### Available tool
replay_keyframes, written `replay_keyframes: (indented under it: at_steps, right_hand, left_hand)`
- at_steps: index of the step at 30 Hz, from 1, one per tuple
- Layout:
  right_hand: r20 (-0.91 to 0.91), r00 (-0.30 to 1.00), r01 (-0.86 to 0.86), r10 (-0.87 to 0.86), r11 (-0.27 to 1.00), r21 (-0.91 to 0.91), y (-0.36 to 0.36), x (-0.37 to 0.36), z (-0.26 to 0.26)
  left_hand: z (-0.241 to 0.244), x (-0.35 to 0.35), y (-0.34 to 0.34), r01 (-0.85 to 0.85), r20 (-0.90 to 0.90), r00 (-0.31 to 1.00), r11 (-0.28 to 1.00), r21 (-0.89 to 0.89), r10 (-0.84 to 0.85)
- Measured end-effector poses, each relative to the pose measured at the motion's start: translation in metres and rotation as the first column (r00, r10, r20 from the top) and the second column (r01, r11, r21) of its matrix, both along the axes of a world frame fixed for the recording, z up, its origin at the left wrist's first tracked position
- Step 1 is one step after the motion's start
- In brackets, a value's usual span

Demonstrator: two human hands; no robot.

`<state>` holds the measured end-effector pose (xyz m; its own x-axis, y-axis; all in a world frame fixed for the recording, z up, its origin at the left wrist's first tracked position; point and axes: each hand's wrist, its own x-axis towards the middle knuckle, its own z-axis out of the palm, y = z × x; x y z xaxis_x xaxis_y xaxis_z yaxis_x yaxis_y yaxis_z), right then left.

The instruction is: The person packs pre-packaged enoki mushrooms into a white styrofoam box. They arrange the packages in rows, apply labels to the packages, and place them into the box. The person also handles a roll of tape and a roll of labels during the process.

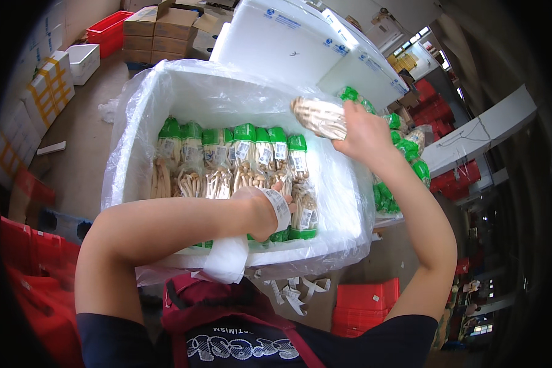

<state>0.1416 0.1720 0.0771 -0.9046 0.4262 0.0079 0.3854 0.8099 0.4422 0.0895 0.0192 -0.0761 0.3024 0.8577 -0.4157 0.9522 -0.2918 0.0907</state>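
My right hand (367, 133) grips a clear bag of brown-capped mushrooms (319, 117), raised above the right rim of a white foam box (336, 202) lined with clear plastic. Inside the box, bagged mushrooms with green-ended packaging (245, 142) lie in two rows, and several bags bear white printed labels. Over the near row is my left hand (257, 211), with a strip of white labels (277, 209) looped across it, partly hiding the fingers. A white length of the strip (227, 260) hangs over the box's near rim. My left forearm covers part of the near row.
More green-ended mushroom bags (407, 149) are piled right of the box. Large white foam boxes (290, 46) stand behind it. Red crates (365, 303) and discarded label strips (294, 294) lie near me. Cardboard boxes (172, 27) are stacked at the far left.
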Motion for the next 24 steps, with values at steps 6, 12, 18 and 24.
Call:
replay_keyframes:
  at_steps: [6,12,18,24]
  right_hand:
    - [-0.216,0.934,0.117,-0.284,0.816,-0.566,-0.005,0.074,-0.057]
    - [0.045,0.945,0.270,-0.323,0.699,-0.662,-0.031,0.110,-0.114]
    - [0.316,0.949,0.272,-0.017,0.554,-0.787,-0.027,0.114,-0.107]
    - [0.373,0.918,0.217,0.133,0.618,-0.756,-0.005,0.122,-0.108]
  left_hand:
    - [-0.008,0.002,0.006,0.015,0.019,1.000,1.000,0.014,-0.016]
    - [-0.006,0.001,-0.002,0.067,0.003,0.998,0.983,0.168,-0.069]
    - [0.003,0.004,-0.006,0.079,0.138,0.984,0.965,0.250,-0.116]
    - [0.001,0.014,0.008,0.158,0.081,0.978,0.934,0.321,-0.193]
